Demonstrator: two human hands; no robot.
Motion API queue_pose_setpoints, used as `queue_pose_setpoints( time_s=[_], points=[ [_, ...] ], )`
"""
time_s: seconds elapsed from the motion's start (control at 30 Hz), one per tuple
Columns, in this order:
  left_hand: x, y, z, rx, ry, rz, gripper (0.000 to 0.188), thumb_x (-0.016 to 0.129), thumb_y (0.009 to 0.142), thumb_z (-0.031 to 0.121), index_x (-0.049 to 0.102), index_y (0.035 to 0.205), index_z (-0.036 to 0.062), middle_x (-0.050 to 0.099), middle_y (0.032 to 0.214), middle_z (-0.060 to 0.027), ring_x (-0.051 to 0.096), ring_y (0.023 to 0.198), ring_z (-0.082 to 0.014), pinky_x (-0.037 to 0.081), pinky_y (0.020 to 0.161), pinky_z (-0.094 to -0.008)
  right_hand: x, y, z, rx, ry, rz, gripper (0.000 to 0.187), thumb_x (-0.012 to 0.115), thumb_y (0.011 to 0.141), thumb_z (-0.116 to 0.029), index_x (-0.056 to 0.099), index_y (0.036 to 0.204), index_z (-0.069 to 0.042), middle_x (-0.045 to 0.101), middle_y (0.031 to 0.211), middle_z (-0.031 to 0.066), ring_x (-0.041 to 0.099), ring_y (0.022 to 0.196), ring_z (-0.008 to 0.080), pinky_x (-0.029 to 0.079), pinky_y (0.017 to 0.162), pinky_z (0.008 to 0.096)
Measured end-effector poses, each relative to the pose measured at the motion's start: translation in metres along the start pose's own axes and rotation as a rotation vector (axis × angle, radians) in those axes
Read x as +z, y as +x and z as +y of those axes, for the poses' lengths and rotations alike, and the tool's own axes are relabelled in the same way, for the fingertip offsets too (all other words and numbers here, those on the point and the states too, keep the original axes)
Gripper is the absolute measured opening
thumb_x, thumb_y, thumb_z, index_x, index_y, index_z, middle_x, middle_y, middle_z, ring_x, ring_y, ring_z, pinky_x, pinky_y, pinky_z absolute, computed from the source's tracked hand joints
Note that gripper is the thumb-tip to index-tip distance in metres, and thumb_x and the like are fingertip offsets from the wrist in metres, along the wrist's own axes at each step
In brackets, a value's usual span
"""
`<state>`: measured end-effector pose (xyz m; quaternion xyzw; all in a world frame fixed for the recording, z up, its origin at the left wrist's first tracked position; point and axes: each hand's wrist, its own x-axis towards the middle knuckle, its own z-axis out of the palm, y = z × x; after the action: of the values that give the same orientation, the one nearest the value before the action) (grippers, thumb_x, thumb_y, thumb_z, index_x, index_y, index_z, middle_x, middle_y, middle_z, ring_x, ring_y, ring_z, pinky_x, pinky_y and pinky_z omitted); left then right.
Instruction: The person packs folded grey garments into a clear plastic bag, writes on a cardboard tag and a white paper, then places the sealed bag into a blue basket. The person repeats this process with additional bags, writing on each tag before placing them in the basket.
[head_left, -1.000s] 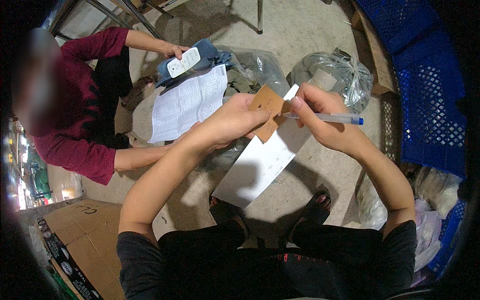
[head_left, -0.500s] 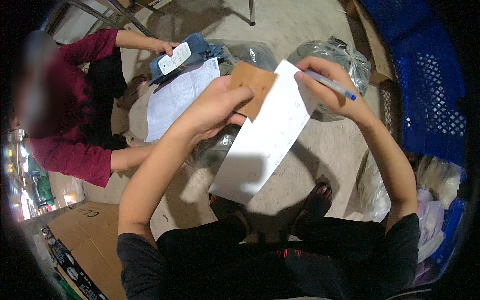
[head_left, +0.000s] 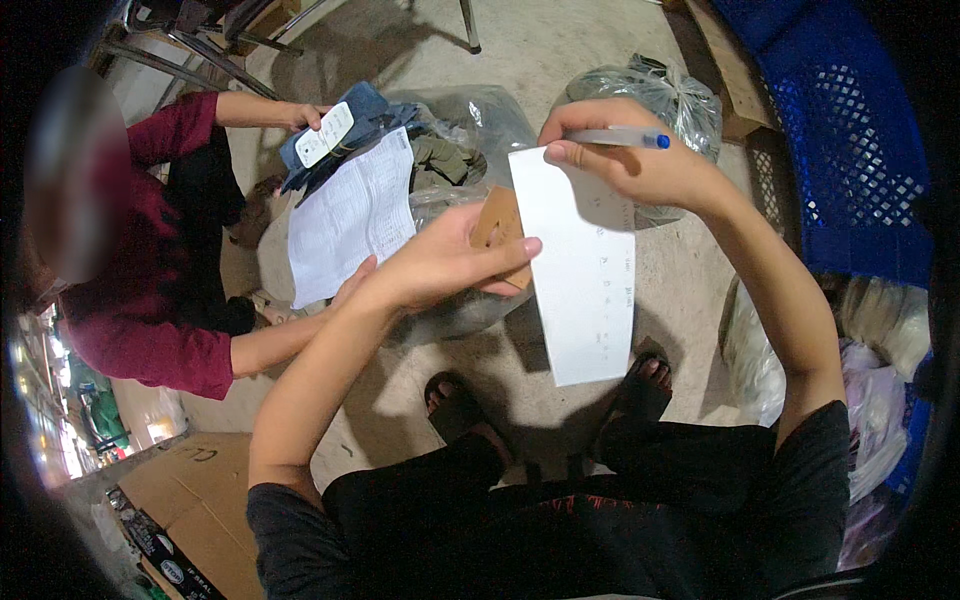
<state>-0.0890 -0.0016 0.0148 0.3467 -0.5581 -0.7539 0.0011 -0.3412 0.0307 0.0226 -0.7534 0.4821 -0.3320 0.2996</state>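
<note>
Cannot make out the tiny handwriting (head_left: 604,285) near the right edge of the long white paper sheet (head_left: 565,310). Cannot see whole the small brown card tag (head_left: 505,212), partly behind the left hand (head_left: 440,262), nor the tip of the translucent blue-ended plastic pen (head_left: 620,137), hidden by the right hand (head_left: 650,170). Cannot follow the brown cardboard box (head_left: 205,500) past the view's lower edge.

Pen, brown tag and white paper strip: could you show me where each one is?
Pen (head_left: 618,136): head view, on its translucent barrel.
Brown tag (head_left: 501,214): head view, on its face above the thumb.
White paper strip (head_left: 572,275): head view, on its blank middle.
</note>
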Motion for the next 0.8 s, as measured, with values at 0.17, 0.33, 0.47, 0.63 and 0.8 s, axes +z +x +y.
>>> queue_pose_setpoints(
  time_s=[0.17,0.33,0.47,0.63,0.8],
  points=[
    [-0.001,0.012,-0.005,0.004,0.139,0.121,0.041,0.068,0.096,0.025,0.054,0.123,-0.0021,0.066,0.104,-0.0083,0.068,0.085,-0.0150,0.061,0.076,-0.0292,0.009,-0.002,0.007,0.088,0.021,0.210,0.034,0.056,0.099,-0.032,0.066,0.107,-0.001,0.068,0.086,0.0164,0.067,0.079,0.0264,0.051,0.073,0.0351],
    [-0.012,0.008,-0.001,0.234,-0.225,0.389,0.044,0.065,0.097,0.021,0.049,0.127,-0.0061,0.065,0.112,-0.0111,0.069,0.097,-0.0194,0.063,0.080,-0.0326,0.010,-0.005,0.024,0.387,0.147,0.321,0.046,0.052,0.101,-0.044,0.065,0.113,-0.002,0.071,0.090,0.0129,0.068,0.082,0.0197,0.052,0.074,0.0314],
    [-0.022,0.005,0.001,0.360,-0.391,0.518,0.040,0.059,0.101,0.019,0.048,0.130,-0.0058,0.063,0.120,-0.0140,0.068,0.104,-0.0227,0.063,0.082,-0.0344,0.012,-0.015,0.030,0.440,0.488,0.145,0.042,0.056,0.099,-0.043,0.067,0.112,-0.005,0.067,0.092,0.0042,0.063,0.082,0.0143,0.051,0.075,0.0291],
    [-0.026,0.009,-0.002,0.490,-0.558,0.612,0.041,0.056,0.102,0.016,0.042,0.135,-0.0048,0.057,0.130,-0.0153,0.062,0.117,-0.0257,0.057,0.097,-0.0375,0.018,-0.018,0.032,0.418,0.458,0.028,0.033,0.061,0.095,-0.033,0.065,0.113,-0.006,0.064,0.092,0.0028,0.060,0.088,0.0127,0.049,0.077,0.0280],
    [-0.028,0.005,-0.001,0.379,-0.517,0.490,0.042,0.055,0.096,0.002,0.041,0.135,-0.0048,0.056,0.128,-0.0159,0.061,0.117,-0.0266,0.056,0.100,-0.0381,0.011,-0.019,0.042,0.304,0.408,0.106,0.022,0.062,0.093,-0.023,0.064,0.109,-0.007,0.063,0.092,0.0016,0.059,0.087,0.0117,0.047,0.076,0.0266]
  ],
)
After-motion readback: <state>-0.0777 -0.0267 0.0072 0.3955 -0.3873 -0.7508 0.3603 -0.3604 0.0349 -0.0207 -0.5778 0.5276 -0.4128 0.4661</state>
